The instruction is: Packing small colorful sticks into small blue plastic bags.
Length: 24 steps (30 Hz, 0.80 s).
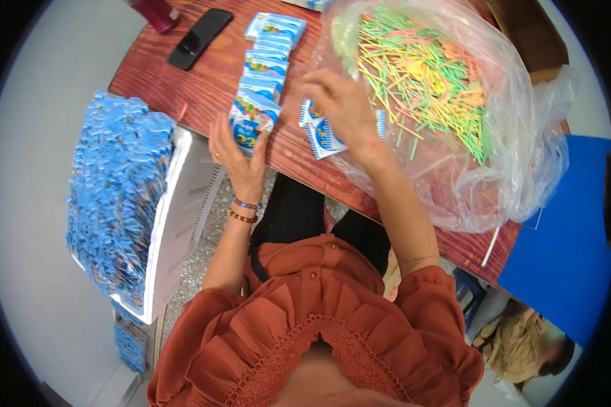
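A row of small blue-and-white packets point(259, 66) overlaps in a line on the reddish wooden table point(210, 88). My left hand point(239, 152) is closed round the near end of that row, with the thumb on one side of the front packet and the fingers on the other. Over a few loose packets point(324, 141) hovers my right hand point(343, 112). Its fingers are bent and apart, pointing toward the row, and nothing shows between them. Part of the loose packets is hidden beneath this hand. Close by on the right lies a clear plastic bag point(455, 190) of thin coloured sticks point(421, 74).
A white foam box point(161, 224) packed with blue packets point(119, 197) stands left of the table. At the back left are a black phone point(200, 39) and a dark red container point(157, 13). One white stick point(490, 246) juts over the table's near edge. A blue surface point(563, 224) lies at right.
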Each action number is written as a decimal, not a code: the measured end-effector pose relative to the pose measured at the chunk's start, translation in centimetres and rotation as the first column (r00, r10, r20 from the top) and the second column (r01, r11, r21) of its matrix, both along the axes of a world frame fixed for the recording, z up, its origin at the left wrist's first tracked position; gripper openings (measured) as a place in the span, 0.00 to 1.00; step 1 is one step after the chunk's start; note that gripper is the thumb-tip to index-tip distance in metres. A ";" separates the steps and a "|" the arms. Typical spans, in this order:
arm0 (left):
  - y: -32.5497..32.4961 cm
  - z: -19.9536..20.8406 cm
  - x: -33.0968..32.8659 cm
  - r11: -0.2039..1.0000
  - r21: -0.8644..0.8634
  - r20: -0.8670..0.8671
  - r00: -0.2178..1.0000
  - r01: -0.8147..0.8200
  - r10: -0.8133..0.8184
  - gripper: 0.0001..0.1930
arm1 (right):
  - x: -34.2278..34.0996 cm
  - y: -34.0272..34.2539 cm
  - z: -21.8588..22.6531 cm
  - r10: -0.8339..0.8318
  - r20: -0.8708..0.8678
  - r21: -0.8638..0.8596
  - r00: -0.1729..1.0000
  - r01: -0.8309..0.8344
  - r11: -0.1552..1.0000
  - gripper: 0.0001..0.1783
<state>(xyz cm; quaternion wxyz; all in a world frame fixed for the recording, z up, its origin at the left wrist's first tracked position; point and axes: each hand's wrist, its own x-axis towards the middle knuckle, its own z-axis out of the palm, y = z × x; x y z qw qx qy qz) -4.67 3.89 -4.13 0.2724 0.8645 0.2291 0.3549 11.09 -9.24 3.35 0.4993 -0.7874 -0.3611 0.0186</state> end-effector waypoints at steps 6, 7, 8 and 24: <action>-1.3 1.6 0.1 0.995 0.058 0.039 0.996 -0.077 0.075 0.37 | 1.7 -9.4 0.5 -0.157 0.183 -0.395 0.970 0.219 0.892 0.11; -2.4 2.3 1.0 0.993 0.089 0.156 0.985 -0.081 0.066 0.32 | 1.8 -10.1 -0.1 -0.160 0.107 -0.407 0.981 0.190 0.893 0.12; -3.0 2.7 1.6 0.993 0.092 0.157 0.986 -0.075 0.060 0.32 | 2.0 -10.2 -0.1 -0.166 0.107 -0.404 0.980 0.195 0.894 0.12; -7.2 5.8 9.5 0.593 -0.574 0.384 0.826 0.564 -0.414 0.08 | 3.4 -10.9 -0.1 0.119 -0.303 0.148 0.945 -0.077 0.986 0.05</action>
